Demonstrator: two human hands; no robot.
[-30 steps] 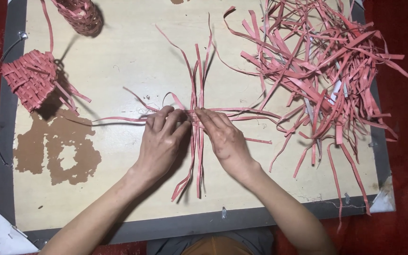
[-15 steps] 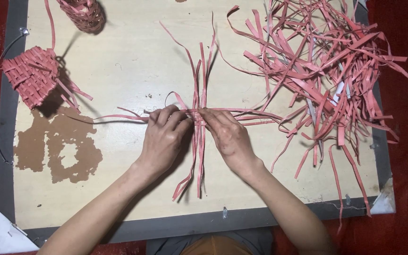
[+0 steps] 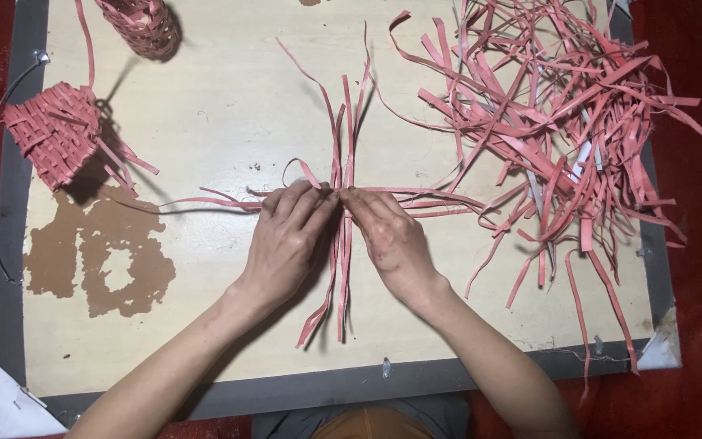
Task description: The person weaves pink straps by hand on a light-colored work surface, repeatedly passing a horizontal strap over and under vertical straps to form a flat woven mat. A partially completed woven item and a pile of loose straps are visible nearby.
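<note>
Pinching the crossing of the pink strips [image 3: 343, 195] at frame centre: my left hand [image 3: 290, 240] and right hand [image 3: 392, 240] both lie flat on the board [image 3: 229, 106], fingertips closed on the strips where the upright bunch meets the sideways ones. Loose strip pile [image 3: 562, 122] fills the upper right, well apart from my hands. Woven piece [image 3: 54, 134] sits at the left edge, a small woven basket [image 3: 140, 24] at top left, worn brown patch [image 3: 99, 260] lower left.
</note>
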